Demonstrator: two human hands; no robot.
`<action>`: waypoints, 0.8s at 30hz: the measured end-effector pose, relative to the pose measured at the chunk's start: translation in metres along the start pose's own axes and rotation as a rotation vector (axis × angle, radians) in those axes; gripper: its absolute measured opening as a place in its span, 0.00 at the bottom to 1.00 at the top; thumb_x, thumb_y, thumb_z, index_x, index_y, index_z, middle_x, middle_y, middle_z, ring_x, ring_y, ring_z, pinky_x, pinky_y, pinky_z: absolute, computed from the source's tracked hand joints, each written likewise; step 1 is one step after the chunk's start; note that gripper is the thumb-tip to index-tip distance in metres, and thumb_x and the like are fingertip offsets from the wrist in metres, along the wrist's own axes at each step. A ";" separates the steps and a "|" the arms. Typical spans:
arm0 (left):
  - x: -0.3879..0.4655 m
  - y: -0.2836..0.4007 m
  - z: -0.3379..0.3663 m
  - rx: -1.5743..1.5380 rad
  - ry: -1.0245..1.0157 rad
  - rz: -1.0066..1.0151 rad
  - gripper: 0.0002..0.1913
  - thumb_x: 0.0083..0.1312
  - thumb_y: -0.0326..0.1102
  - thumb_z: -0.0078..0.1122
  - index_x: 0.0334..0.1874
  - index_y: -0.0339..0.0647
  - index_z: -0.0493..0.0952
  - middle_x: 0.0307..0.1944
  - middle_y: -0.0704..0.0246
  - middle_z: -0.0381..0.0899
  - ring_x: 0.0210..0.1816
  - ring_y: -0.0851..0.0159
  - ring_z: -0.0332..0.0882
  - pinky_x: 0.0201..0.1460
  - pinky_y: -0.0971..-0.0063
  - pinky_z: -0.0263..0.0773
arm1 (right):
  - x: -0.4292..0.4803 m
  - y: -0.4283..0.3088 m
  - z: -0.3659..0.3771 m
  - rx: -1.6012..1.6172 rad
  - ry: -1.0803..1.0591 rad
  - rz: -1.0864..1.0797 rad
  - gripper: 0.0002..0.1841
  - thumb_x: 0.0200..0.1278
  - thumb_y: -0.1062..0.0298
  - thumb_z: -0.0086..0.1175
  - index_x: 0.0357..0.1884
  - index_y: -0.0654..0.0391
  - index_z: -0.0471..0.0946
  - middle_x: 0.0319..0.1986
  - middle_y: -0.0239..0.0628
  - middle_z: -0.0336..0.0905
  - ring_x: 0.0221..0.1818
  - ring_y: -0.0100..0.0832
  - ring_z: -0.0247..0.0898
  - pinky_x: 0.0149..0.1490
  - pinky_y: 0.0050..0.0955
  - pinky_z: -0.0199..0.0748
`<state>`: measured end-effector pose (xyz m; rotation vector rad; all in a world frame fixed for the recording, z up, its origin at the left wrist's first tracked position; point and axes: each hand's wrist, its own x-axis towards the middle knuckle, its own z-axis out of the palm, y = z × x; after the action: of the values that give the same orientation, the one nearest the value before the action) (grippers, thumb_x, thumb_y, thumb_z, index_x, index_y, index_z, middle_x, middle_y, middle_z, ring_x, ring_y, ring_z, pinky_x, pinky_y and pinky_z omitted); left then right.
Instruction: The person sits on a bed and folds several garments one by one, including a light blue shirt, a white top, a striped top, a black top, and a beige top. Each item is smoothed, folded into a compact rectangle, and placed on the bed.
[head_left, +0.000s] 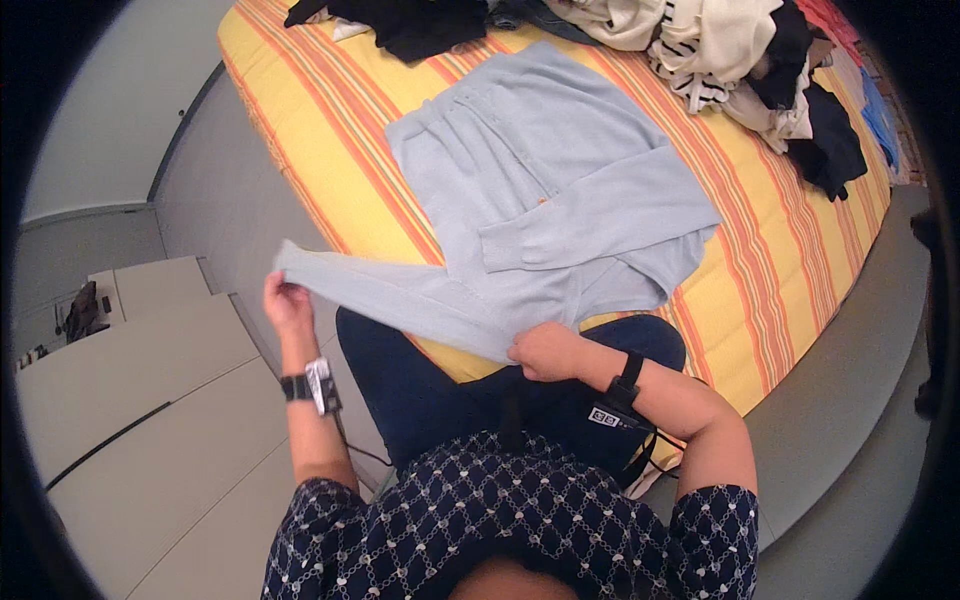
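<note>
A light blue knit cardigan (517, 157) lies spread on a bed, its hem pointing away from me and its neck opening near my knees. One sleeve (600, 202) is folded across its front. The other sleeve (382, 289) is stretched out to the left, past the bed's edge. At its cuff, my left hand (289, 300) pinches the fabric. My right hand (547, 352) grips the cardigan near the shoulder of that same sleeve, just above my lap. A small orange spot shows by the front band.
The bed has a yellow and orange striped cover (337, 150). Black garments (427, 26) and a heap of white and black clothes (720, 60) lie along its far side. Pale cabinets (150, 405) stand at the left, beyond a strip of floor. Cables hang from devices on both my wrists.
</note>
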<state>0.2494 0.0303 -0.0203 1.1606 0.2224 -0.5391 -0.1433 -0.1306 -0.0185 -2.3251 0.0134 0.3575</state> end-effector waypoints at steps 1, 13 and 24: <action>-0.014 0.012 0.016 -0.061 -0.188 0.069 0.08 0.60 0.26 0.47 0.40 0.34 0.73 0.44 0.60 0.77 0.48 0.59 0.75 0.54 0.67 0.71 | -0.004 0.000 -0.002 0.011 0.016 0.064 0.07 0.46 0.66 0.52 0.25 0.57 0.78 0.23 0.44 0.77 0.29 0.49 0.75 0.34 0.44 0.73; -0.161 -0.132 0.228 1.157 -1.525 0.678 0.26 0.57 0.42 0.61 0.56 0.38 0.69 0.66 0.52 0.58 0.65 0.46 0.56 0.66 0.59 0.55 | -0.063 0.010 -0.034 0.156 0.237 0.315 0.11 0.53 0.59 0.56 0.31 0.56 0.76 0.27 0.44 0.77 0.36 0.47 0.75 0.38 0.43 0.72; -0.127 -0.116 0.118 1.420 -1.232 0.698 0.29 0.48 0.38 0.67 0.53 0.36 0.71 0.54 0.54 0.71 0.56 0.48 0.67 0.58 0.61 0.63 | -0.146 0.144 -0.132 -0.016 1.010 0.967 0.15 0.51 0.62 0.62 0.38 0.59 0.77 0.31 0.44 0.78 0.33 0.40 0.75 0.39 0.34 0.72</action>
<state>0.0687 -0.0740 -0.0123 1.8312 -1.8263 -0.6676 -0.2673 -0.3390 0.0063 -2.1103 1.6232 -0.4016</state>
